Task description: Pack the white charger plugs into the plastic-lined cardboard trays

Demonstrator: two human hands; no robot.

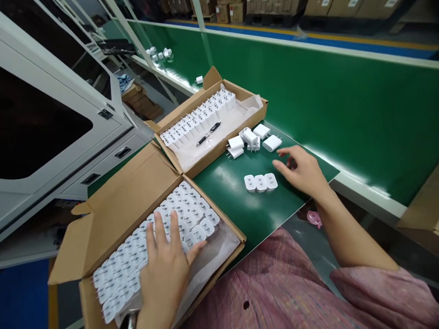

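Note:
My left hand [166, 269] lies with fingers spread over white plug chargers [123, 260], which stand in rows, prongs up, in the near cardboard box [236, 240]. My right hand [302, 171] hovers above the green table, thumb and forefinger apart, nothing between them. Just left of it, three chargers [260, 182] stand side by side with prongs up. Beyond these lies a loose pile of chargers [251, 138], prongs pointing various ways; the nearest single charger [272, 143] is close to my right fingertips.
A second cardboard box [192, 171] holds more chargers [202, 116] along its far side and a black pen [208, 134] on its liner. Behind runs a green conveyor belt [325, 105] with a few chargers [159, 54] farther up. A white machine [113, 119] stands at left.

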